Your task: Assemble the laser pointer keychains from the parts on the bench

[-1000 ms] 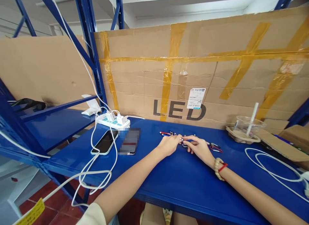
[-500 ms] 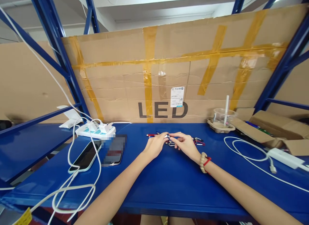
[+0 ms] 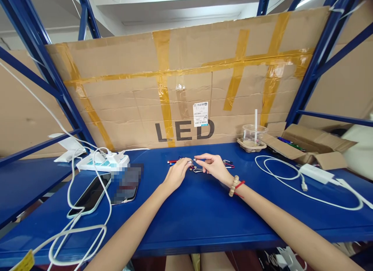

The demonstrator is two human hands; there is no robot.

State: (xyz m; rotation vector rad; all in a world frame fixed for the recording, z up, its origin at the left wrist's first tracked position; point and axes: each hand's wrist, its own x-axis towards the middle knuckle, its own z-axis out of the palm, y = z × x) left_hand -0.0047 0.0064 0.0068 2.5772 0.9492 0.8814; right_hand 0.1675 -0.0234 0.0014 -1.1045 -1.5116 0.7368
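A small silvery piece (image 3: 190,161) sits at the fingertips of the left hand (image 3: 176,173), which pinches it above the middle of the blue shelf (image 3: 186,216). The right hand (image 3: 215,168) is just to the right, slightly apart, its thumb and index finger nearly together; whether they grip anything is too small to tell. Under and around the hands lie a silver clip (image 3: 198,170), a red stick (image 3: 172,161) on the left and a red clip (image 3: 229,167) on the right, partly hidden.

Beyond, the cardboard sheet (image 3: 131,108) reads "LED" in large dark capitals; the white label (image 3: 201,113), overlapping the top of the D, carries print too small to read. Left stand a white power strip (image 3: 84,164) and two phones, one light-rimmed (image 3: 90,195), one dark (image 3: 131,185), a white cable crossing the former. At the near left, the cable's yellow tag (image 3: 25,260) bears illegible marks. Far right are a clear cup (image 3: 249,133) with a straw, an open carton (image 3: 329,146) and, nearer, a white adapter (image 3: 316,174) with looped cord.
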